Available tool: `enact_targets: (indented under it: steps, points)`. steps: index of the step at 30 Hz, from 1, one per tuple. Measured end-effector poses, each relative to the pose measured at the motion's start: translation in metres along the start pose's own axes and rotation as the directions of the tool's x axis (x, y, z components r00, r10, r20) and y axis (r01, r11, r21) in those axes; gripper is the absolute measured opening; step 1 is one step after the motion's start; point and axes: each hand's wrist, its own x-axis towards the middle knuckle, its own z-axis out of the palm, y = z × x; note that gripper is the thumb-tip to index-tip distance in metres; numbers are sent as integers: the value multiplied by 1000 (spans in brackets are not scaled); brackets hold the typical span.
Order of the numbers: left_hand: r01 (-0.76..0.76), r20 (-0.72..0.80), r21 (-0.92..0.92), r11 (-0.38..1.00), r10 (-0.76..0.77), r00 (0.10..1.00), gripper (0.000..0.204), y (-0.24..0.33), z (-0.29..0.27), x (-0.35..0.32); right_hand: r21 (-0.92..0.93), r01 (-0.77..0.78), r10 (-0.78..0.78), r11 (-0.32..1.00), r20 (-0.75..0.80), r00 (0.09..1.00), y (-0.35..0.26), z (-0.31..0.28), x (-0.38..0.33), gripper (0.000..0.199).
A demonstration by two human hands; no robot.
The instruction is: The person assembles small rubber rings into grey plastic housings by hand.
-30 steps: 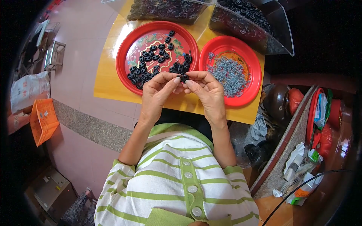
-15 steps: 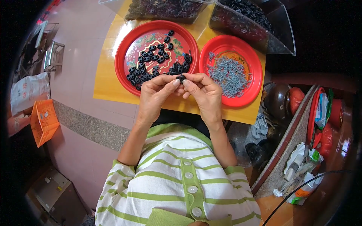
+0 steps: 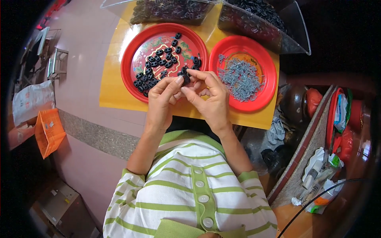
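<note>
Above the near edge of the left tray, my left hand (image 3: 162, 97) pinches a small black plastic piece (image 3: 186, 79) between thumb and forefinger. My right hand (image 3: 210, 99) is close against it, thumb and forefinger spread apart around the piece, with the other fingers curled; it grips nothing that I can see. Loose black two-holed oval pieces (image 3: 162, 62) lie in a round red patterned tray (image 3: 124, 59), some hidden behind my fingers. Beside it, a smaller red plate (image 3: 271, 71) bears a heap of small grey screws (image 3: 242, 81).
Two clear plastic bins, a left one (image 3: 170, 12) and a right one (image 3: 258, 20), hold dark parts at the back of the yellow tabletop (image 3: 113, 89). An orange bag (image 3: 49, 133) stands at far left. On the right, a ledge (image 3: 301, 139) borders jars and packets; a black cable (image 3: 317, 196) crosses below.
My right thumb and forefinger have parted from the pinch both hands shared on the black piece. My left hand keeps hold of it. The view has shifted slightly.
</note>
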Motion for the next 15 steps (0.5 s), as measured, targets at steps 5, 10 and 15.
enact_targets:
  steps: [5, 10, 15]
  points:
    - [23, -8, -184, 983, -25, 1000, 11, -11, 6, 0, -256, 204, -225, 945, -56, 973, 8, 1, 0, 29]
    - [-5, 34, -185, 983, 11, 999, 14, -8, 20, -4, -233, 188, -206, 954, -57, 977, 4, -6, 0, 28]
    - [-282, 98, 155, 947, 269, 958, 24, -7, 20, -6, -44, 101, -101, 994, -14, 995, 4, -16, 0, 26]
